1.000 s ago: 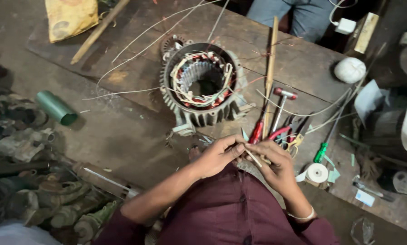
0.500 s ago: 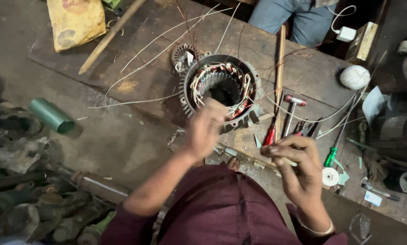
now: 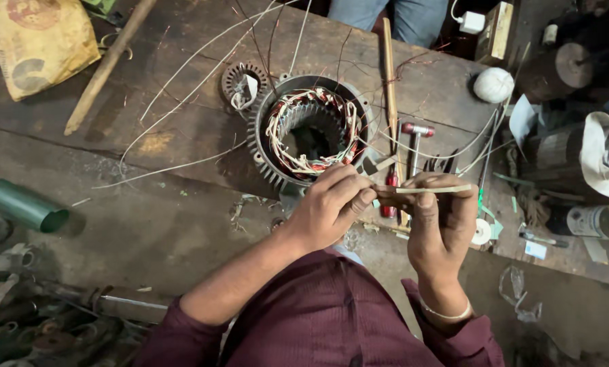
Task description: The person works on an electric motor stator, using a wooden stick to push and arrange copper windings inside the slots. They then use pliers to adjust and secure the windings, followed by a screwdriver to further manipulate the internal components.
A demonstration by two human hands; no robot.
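Note:
A round finned motor stator (image 3: 310, 130) with copper windings stands on the wooden workbench (image 3: 182, 129). Just in front of it, my right hand (image 3: 440, 221) grips a thin pale wooden stick (image 3: 435, 189), held level. My left hand (image 3: 330, 204) pinches the stick's left end, fingertips closed on it. Both hands hover over the bench's near edge, next to a red-handled tool (image 3: 390, 194) lying below them.
A small hammer (image 3: 416, 139), a long wooden stick (image 3: 390, 88) and loose wires lie right of the stator. A ball of white thread (image 3: 493, 85), a tape roll (image 3: 481, 232), a green tube (image 3: 22, 205) and a yellow sack (image 3: 39, 41) surround the area. Another person's legs (image 3: 392, 17) are beyond the bench.
My left hand came off the stator's rim and moved right to meet my right hand. Both now hold the thin stick, raised a little higher than before.

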